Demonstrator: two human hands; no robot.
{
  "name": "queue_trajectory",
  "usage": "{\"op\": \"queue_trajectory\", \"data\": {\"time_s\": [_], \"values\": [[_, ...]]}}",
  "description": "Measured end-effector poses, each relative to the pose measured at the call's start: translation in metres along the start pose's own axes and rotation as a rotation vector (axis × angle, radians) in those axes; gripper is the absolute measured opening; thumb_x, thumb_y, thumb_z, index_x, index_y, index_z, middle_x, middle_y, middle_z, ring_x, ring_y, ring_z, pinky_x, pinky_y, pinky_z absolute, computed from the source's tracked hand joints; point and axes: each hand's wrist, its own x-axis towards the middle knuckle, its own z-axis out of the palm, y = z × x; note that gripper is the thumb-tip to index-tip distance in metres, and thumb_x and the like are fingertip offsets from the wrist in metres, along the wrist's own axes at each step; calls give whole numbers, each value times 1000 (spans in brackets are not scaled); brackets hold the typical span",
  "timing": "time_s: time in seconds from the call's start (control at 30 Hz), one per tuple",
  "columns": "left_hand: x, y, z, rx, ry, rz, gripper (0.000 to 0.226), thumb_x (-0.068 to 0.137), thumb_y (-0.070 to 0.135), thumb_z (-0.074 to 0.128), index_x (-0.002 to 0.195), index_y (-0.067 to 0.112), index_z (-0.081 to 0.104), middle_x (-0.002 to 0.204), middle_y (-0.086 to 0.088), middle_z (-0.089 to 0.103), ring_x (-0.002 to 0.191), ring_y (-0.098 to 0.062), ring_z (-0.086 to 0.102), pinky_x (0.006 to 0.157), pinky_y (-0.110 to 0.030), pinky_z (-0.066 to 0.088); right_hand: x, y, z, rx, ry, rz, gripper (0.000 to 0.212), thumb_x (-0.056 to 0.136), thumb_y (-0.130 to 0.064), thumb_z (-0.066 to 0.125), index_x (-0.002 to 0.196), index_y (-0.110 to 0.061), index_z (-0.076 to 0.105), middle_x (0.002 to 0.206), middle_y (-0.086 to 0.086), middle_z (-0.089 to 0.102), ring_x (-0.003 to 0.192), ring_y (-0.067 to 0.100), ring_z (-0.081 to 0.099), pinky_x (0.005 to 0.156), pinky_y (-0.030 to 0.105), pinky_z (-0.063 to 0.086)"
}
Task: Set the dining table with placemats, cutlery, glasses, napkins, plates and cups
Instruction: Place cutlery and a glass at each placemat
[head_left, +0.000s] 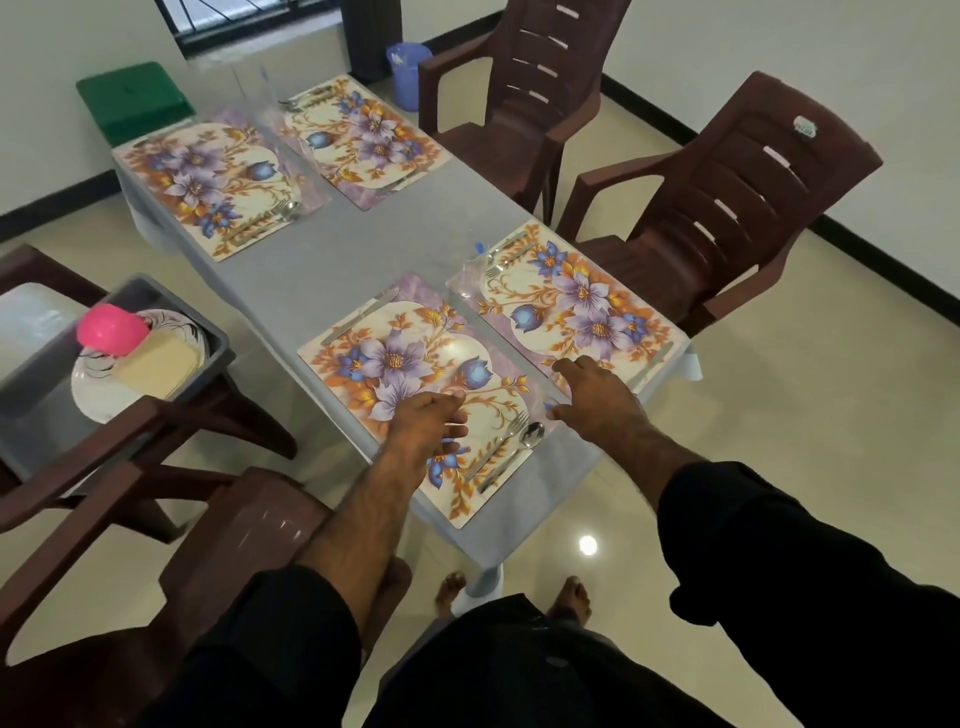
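4 floral placemats (415, 395) with cutlery (511, 449) are laid on the grey table (332, 270); clear glasses are seen faintly. The left hand (428, 421) and right hand (592, 400) hover open, holding nothing. Plates (98, 384), napkins (156, 364) and a pink cup (110, 330) remain in the tray (218, 343); these are judged next.

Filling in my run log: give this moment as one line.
stage: glasses | left hand: open above near placemat | right hand: at clear glass, grip unclear | plates, napkins: in tub
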Motion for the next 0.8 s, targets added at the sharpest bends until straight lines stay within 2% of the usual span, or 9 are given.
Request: {"op": "queue_trajectory", "data": {"time_s": [0.17,0.27,0.37,0.47,0.6,0.7,0.8], "values": [[-13,-2,6,7,10,13,25,102,32,74,103,7,72,97,-15,77,84,-28,74,59,-31,59,0,2,-1,33,-47,-10,88,81,-50,86,153,-24,43,150,6,53,132,31,56,106,45,51],[-18,-7,7,22,20,16,26,101,33,74,106,7,72,102,-17,78,85,-28,75,64,-33,60,-3,10,1,36,-55,-22,93,82,-41,88,158,-25,36,159,5,45,139,31,52,109,45,50],[-26,-11,9,8,40,22,26,101,32,74,107,7,71,104,-18,78,86,-29,75,69,-35,60,-9,21,5,29,-17,-23,78,84,-37,86,149,-29,43,158,5,40,132,34,57,103,44,54],[-39,-15,16,-20,72,31,21,102,30,74,105,9,69,102,-17,77,89,-32,75,78,-41,59,-11,31,10,-23,-41,-85,58,88,-43,80,140,-30,55,162,4,31,128,34,59,101,44,55],[-55,-29,26,-12,117,47,28,99,34,76,110,8,71,103,-16,78,89,-28,75,75,-39,58,-10,42,20,-88,-136,-125,70,92,-51,73,153,-33,44,173,7,13,143,39,45,111,50,49],[-72,-42,34,-13,173,66,30,98,35,76,107,7,73,97,-11,78,82,-23,73,65,-33,57,-10,51,22,-24,-89,-182,75,92,-46,73,157,-33,36,172,11,15,144,40,44,110,49,48],[-96,-56,47,-38,222,74,21,100,31,74,100,10,71,88,-8,72,74,-22,68,62,-30,52,-17,62,17,29,31,-261,72,91,-41,74,153,-26,41,162,16,28,132,43,51,105,51,50]]}}
